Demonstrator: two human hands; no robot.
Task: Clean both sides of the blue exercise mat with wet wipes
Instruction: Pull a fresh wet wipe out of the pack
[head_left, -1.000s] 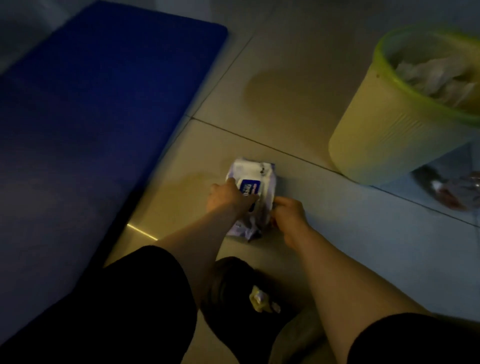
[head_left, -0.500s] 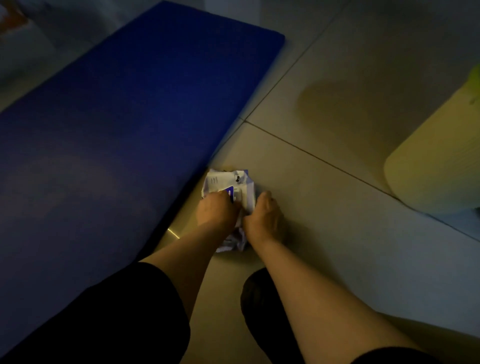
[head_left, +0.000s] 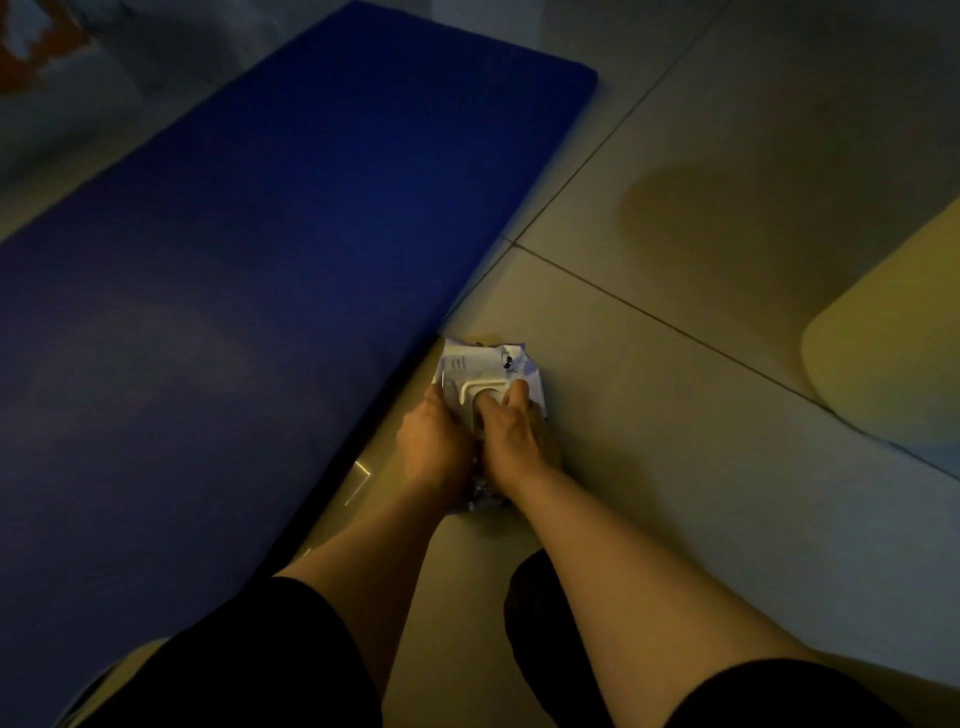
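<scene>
Mat: the blue mat (head_left: 249, 270) lies flat on the tiled floor (head_left: 675, 467), at the left.
Wipes pack: the white wipes pack (head_left: 480, 364) sits on the floor just beside the mat's right edge; its print is too small and dim to read.
Left hand: the left hand (head_left: 434, 441) grips the pack's left side.
Right hand: the right hand (head_left: 511, 426) pinches at the pack's flip lid (head_left: 480, 392).
Bin: a pale bin (head_left: 893, 343) stands at the right edge.

Bare forearms, short black sleeves (head_left: 249, 660) ending at the elbows, no rings or watch visible
</scene>
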